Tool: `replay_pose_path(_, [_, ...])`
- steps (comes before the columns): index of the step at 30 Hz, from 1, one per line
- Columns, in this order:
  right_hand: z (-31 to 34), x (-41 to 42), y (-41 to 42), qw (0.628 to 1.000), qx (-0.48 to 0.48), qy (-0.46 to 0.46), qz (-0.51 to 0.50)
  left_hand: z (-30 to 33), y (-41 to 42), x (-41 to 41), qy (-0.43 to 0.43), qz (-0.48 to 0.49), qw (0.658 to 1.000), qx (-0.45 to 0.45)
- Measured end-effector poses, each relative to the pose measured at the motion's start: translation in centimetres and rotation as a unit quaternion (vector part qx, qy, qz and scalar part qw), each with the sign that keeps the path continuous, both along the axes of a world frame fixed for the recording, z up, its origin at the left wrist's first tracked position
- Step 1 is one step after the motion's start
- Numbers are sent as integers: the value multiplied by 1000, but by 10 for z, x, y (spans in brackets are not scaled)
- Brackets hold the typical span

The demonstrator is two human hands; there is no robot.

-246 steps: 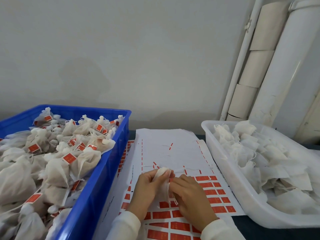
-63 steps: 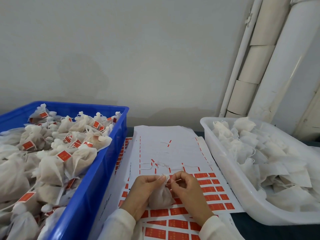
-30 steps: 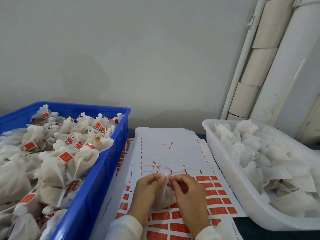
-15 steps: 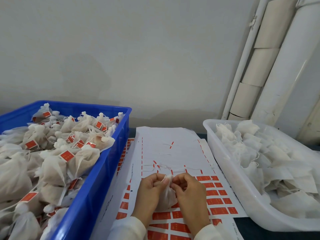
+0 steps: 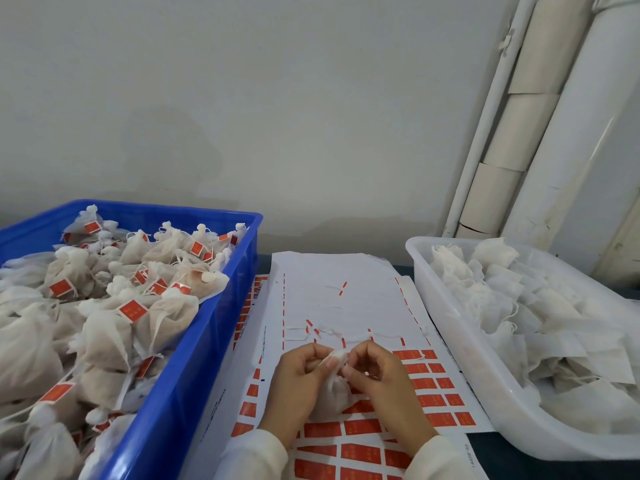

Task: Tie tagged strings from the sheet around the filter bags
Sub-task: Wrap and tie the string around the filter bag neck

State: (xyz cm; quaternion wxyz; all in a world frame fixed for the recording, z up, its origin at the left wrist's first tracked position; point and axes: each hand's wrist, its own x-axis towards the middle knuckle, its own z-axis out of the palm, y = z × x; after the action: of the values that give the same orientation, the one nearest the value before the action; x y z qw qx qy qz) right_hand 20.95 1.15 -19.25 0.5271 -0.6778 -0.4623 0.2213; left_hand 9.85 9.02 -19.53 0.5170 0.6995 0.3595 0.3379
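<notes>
Both hands meet at 6 o'clock in the frame, over the sheet (image 5: 339, 296). The left hand (image 5: 298, 382) pinches the gathered neck of one bag (image 5: 332, 393); its fingers curl round the bunched top. The right hand (image 5: 377, 379) pinches at the same neck from the 3 o'clock side, thumb and forefinger closed, apparently on the string; the string itself is too fine to make out between the fingertips. The bag's body hangs below the neck and rests on the sheet's red tags (image 5: 429, 382).

Judgement on handling: the bag is light, soft non-woven mesh that crumples freely, with a loose filling. It tolerates a firm pinch at the neck, but the neck will spring open if released before the knot sets. The neck is the correct hold; the body offers none. The string is thin and likely to slip.

Blue crate (image 5: 214, 327) at 9 o'clock holds tied, tagged bags. White tub (image 5: 446, 306) at 3 o'clock holds untied bags. Loose strings (image 5: 332, 332) lie at the sheet's centre, just beyond the hands.
</notes>
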Motion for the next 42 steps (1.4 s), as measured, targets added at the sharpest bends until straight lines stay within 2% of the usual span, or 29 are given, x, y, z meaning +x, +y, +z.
replay_pose_path(3, [-1,4,0,998,11,51,33,1,1,-1,5,9,1000,-27])
replay_pose_path(8, [-3,2,1,999,-7,46,24,4,0,0,-4,19,999,-46])
replay_pose_path(12, [-3,2,3,995,-40,79,41,3,2,2,2,23,996,-87])
replay_pose_path(16, [-3,7,6,988,-57,135,40,2,2,5,12,25,991,-130])
replay_pose_path(21, [-4,13,9,978,-69,194,41,2,-1,3,-20,35,984,-171])
replay_pose_path(24, [-6,11,9,982,-82,166,34,4,-1,1,-44,23,983,-178])
replay_pose_path(29, [-4,6,5,993,-68,89,33,7,-3,-1,-27,-1,994,-104])
replay_pose_path(36, [-6,7,2,996,-75,-33,-20,1,1,1,-22,66,992,-103])
replay_pose_path(42, [-4,18,-3,982,-57,-159,-79,-2,4,2,-6,93,993,-66])
